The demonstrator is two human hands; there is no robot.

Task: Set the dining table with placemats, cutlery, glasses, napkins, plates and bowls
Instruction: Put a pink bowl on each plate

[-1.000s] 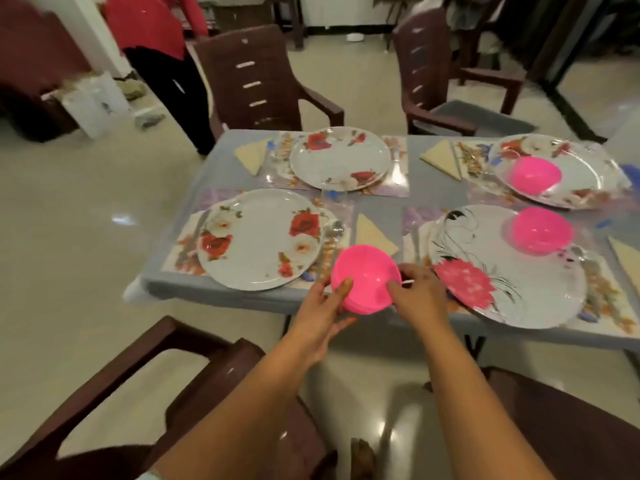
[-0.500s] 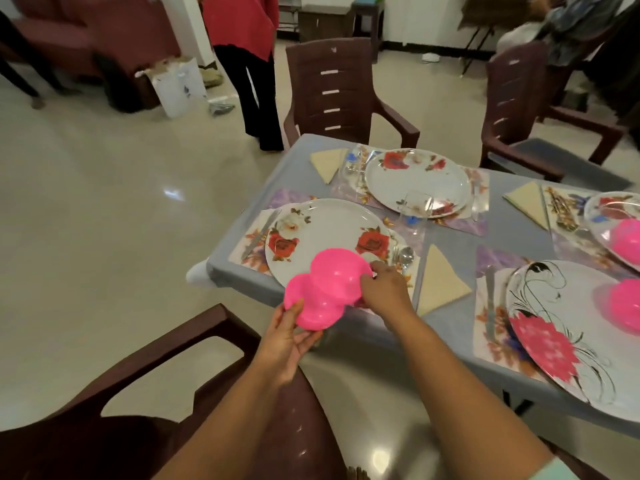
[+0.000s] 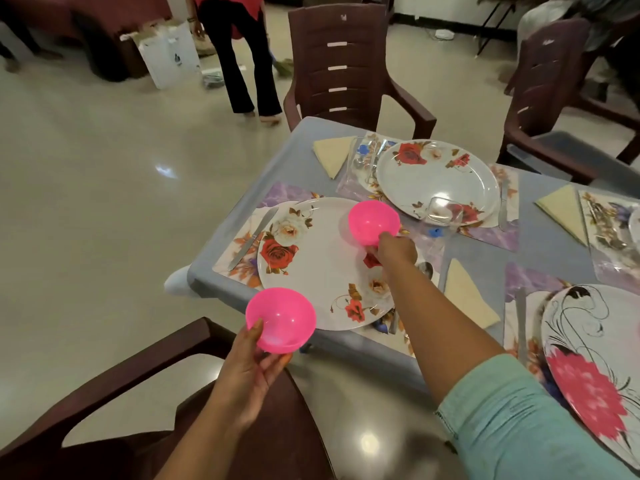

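My right hand [image 3: 394, 251] grips a pink bowl [image 3: 373, 221] by its near rim, over the far right part of a floral plate [image 3: 318, 271] on the near left placemat [image 3: 239, 244]. Whether the bowl touches the plate I cannot tell. My left hand [image 3: 249, 372] holds a second pink bowl [image 3: 281, 318] in front of the table's near edge, off the table. A knife [image 3: 252, 233] lies left of that plate. A folded yellow napkin [image 3: 465, 299] lies to its right. Another floral plate [image 3: 436, 181] sits further back with a clear glass [image 3: 445, 211] in front of it.
Brown plastic chairs stand at the far side [image 3: 346, 64], far right [image 3: 554, 95] and right below me [image 3: 114, 393]. A person in black trousers [image 3: 239, 64] stands on the floor beyond the table. A pink-flowered plate [image 3: 595, 362] sits at the right edge. The grey table [image 3: 547, 223] carries more mats and napkins.
The two bowls, stacked a second ago, have come apart. My right hand carried one forward over the floral plate, while my left hand kept the other near the table's edge.
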